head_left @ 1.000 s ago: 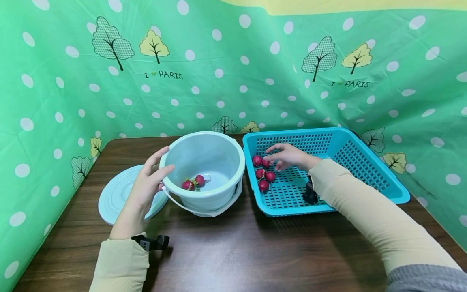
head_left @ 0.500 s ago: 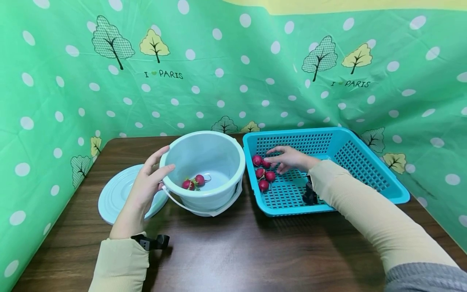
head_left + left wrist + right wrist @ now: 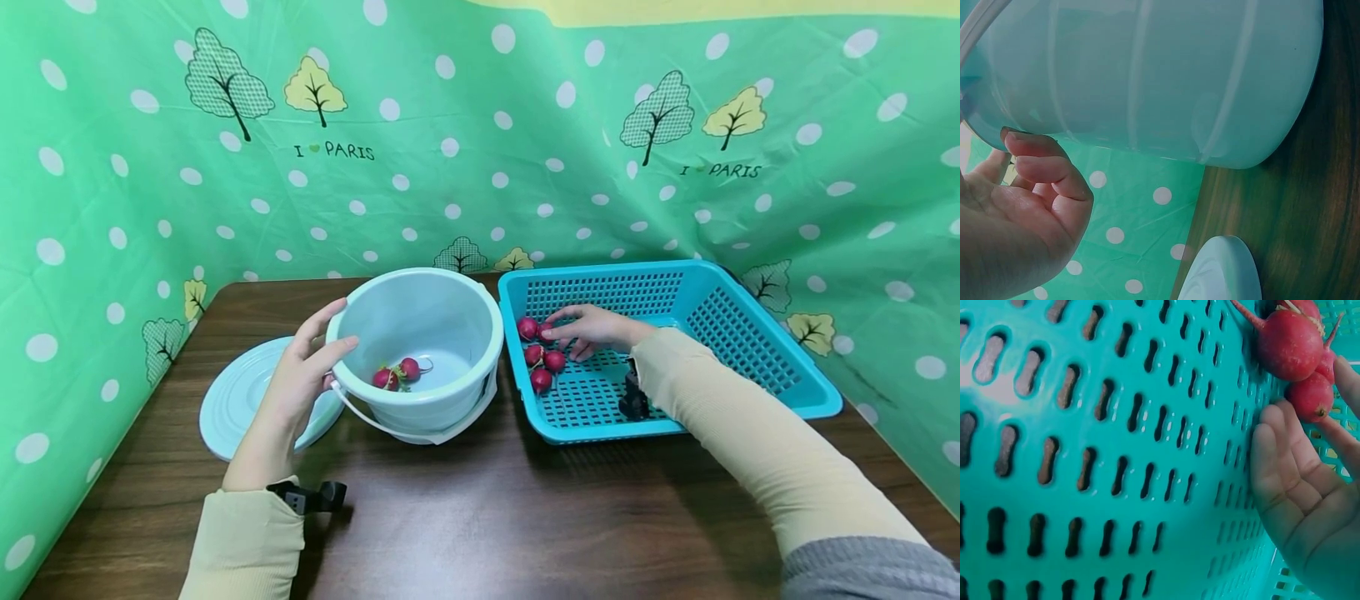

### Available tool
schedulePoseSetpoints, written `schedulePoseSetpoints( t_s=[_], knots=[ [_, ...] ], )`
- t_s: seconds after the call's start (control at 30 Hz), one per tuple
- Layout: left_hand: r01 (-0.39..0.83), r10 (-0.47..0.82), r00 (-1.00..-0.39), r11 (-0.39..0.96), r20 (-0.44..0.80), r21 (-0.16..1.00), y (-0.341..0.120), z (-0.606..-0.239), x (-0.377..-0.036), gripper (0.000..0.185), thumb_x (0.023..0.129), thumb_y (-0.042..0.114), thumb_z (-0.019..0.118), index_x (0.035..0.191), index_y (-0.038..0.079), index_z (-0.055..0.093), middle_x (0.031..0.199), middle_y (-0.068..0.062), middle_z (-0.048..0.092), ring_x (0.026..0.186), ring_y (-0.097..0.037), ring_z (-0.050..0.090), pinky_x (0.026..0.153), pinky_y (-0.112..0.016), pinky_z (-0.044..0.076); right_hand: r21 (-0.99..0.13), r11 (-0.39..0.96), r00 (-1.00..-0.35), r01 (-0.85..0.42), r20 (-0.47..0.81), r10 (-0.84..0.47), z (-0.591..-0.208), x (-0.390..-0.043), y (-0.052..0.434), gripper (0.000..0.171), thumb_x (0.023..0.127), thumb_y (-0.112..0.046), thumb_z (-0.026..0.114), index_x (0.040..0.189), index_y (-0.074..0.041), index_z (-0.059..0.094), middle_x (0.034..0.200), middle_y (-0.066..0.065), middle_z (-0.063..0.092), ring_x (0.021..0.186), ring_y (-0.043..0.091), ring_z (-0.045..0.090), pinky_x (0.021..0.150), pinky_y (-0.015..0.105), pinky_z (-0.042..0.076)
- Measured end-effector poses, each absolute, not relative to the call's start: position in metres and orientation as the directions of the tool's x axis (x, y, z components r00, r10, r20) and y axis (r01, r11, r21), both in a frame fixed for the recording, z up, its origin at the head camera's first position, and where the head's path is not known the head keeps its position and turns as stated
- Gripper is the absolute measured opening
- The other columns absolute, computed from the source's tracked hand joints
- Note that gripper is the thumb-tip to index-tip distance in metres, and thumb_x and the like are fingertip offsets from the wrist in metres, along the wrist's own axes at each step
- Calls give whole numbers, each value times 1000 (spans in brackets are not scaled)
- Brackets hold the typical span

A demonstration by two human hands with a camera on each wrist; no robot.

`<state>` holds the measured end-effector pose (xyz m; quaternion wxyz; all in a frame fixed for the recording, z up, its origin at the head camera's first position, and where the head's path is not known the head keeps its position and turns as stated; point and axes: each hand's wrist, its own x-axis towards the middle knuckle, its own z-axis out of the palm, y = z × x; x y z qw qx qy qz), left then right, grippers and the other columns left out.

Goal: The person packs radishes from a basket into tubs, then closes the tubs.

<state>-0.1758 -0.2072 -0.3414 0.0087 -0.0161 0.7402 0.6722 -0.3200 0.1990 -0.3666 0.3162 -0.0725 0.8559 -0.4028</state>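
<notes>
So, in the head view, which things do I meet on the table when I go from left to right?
Lid → left hand → bucket → radishes in the basket → right hand → far right wall of the basket.
</notes>
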Motion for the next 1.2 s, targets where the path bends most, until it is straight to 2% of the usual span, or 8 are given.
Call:
schedulePoseSetpoints(
  t_s=[0.23,0.4,0.57,0.73,1.03,1.2],
  knots=[
    [-37,-15,-999,100,-36,994,-207,-341,-176,62,97,34,62,153,30,36,141,-13,40,92,-15,60,69,-19,52,-741,652,-785,160,-496,-372,-369,-322,199,63,97,-33,64,149,-6,38,114,17,61,70,16,62,73,32,56],
    [-38,-16,-999,99,-37,994,-208,-341,-175,62,97,35,62,153,30,36,143,-13,38,97,-15,60,70,-20,53,-755,636,-784,157,-487,-384,-371,-322,200,56,98,-26,63,145,-4,41,103,10,64,66,14,60,71,30,56],
    [-41,-18,-999,99,-39,994,-207,-341,-175,61,97,34,62,153,30,36,143,-12,39,98,-16,59,71,-19,53,-762,628,-782,159,-485,-390,-373,-323,201,51,99,-22,61,143,-3,42,100,8,64,64,12,59,70,28,55],
    [-37,-18,-999,101,-36,994,-206,-340,-175,61,97,35,62,153,30,36,144,-13,38,102,-17,58,73,-19,53,-758,633,-782,160,-488,-387,-373,-323,201,52,99,-22,61,144,-3,42,100,8,64,65,12,59,69,28,54],
    [-37,-19,-999,101,-35,994,-206,-340,-175,62,97,35,63,153,30,36,143,-12,39,96,-15,60,70,-19,52,-741,656,-776,145,-496,-389,-374,-325,200,53,98,-23,63,143,-3,42,96,5,62,66,13,56,70,29,53],
    [-38,-16,-999,103,-37,994,-206,-340,-174,62,97,35,62,153,30,36,146,-13,37,101,-18,59,72,-20,53,-721,681,-767,129,-508,-392,-374,-325,198,54,97,-27,65,140,-3,42,90,2,59,66,14,55,68,28,52]
  ],
)
